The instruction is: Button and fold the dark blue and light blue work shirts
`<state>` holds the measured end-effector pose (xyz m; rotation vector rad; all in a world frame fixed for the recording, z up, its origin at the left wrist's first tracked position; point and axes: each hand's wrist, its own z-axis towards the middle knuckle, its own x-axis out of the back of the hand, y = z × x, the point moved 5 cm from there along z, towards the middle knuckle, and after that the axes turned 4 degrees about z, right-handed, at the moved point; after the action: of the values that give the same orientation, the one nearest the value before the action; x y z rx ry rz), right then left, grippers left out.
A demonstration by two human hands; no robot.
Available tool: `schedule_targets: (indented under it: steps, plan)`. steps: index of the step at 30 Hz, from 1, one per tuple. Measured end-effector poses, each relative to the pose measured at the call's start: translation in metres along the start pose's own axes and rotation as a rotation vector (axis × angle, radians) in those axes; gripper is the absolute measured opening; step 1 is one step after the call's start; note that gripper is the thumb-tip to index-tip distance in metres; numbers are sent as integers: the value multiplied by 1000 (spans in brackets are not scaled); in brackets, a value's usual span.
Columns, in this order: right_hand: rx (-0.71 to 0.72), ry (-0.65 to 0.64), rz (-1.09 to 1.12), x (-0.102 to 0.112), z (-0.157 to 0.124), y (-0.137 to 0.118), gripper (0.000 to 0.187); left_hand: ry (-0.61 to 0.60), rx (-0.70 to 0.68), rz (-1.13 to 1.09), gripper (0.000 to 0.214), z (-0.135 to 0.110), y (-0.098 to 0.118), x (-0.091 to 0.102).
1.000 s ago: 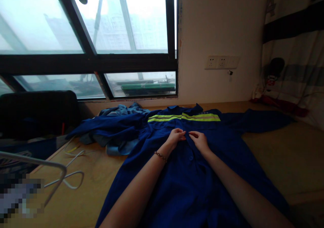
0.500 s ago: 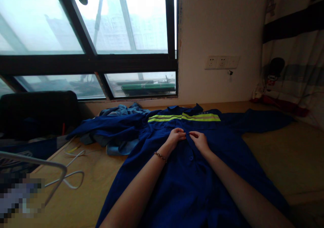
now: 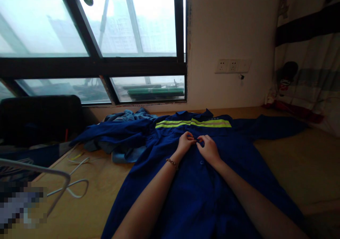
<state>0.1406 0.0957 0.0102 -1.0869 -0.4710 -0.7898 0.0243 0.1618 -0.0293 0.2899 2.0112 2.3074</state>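
Observation:
A dark blue work jacket [image 3: 183, 186] lies spread on its back, collar toward the window, with a yellow and grey reflective band [image 3: 211, 123] across the chest. At the front opening just below that band, my left hand [image 3: 186, 141] pinches the jacket's edge between thumb and fingers. Close beside it, my right hand [image 3: 208, 147] pinches the same placket from the other side, fingertips nearly meeting. Whatever button lies between the fingertips is hidden. Lower on the placket, one blue button [image 3: 202, 162] shows. A beaded bracelet [image 3: 172, 163] circles my left wrist.
The jacket rests on a yellowish-brown surface [image 3: 87, 210]. Light blue clothing [image 3: 129, 155] lies under the left sleeve. A white cable [image 3: 79, 191] and a thin metal frame [image 3: 63, 173] are at the left. Behind are a black case-like object [image 3: 39, 118], the window and wall sockets [image 3: 233, 66].
Both hands have drawn closer together at the placket, and the right hand's fingers have curled more. My left wrist has shifted slightly right. The jacket lies nearly as before.

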Motion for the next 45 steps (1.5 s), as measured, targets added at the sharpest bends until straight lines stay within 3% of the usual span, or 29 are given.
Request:
schedule_targets:
  steps: [3,7,12,16,19,23,25,30,34,39,45]
  plan:
    - [-63,-150,-219,-4,-18,-15,27,41,-43,57,25,9,-4,3]
    - [-112,-238,-340,-7,-36,-8,25,111,-46,86,25,26,-8,11]
    - [-60,-267,-37,-4,-23,22,16,103,-74,110,25,50,-8,18]
    - [-185,-278,171,-8,-8,46,14,54,-100,140,25,62,-9,18]
    - [-316,-312,454,-9,-7,54,17,58,-102,176,32,63,-8,17]
    - [-509,-382,796,-5,-14,53,19,21,-73,168,59,47,3,11]
    - [-601,-352,894,-2,-17,54,18,-12,-58,202,64,31,11,6]
    - [-696,-303,1097,-5,-18,55,15,68,-193,496,26,-22,31,-2]
    - [-744,-284,1202,-7,-20,53,8,-30,-150,606,14,-41,19,-7]
    - [-739,-334,1223,-6,-23,47,10,-153,-52,430,6,-37,9,-1]
    - [-698,-403,1160,-11,-26,44,12,-263,236,20,18,-46,12,-5]
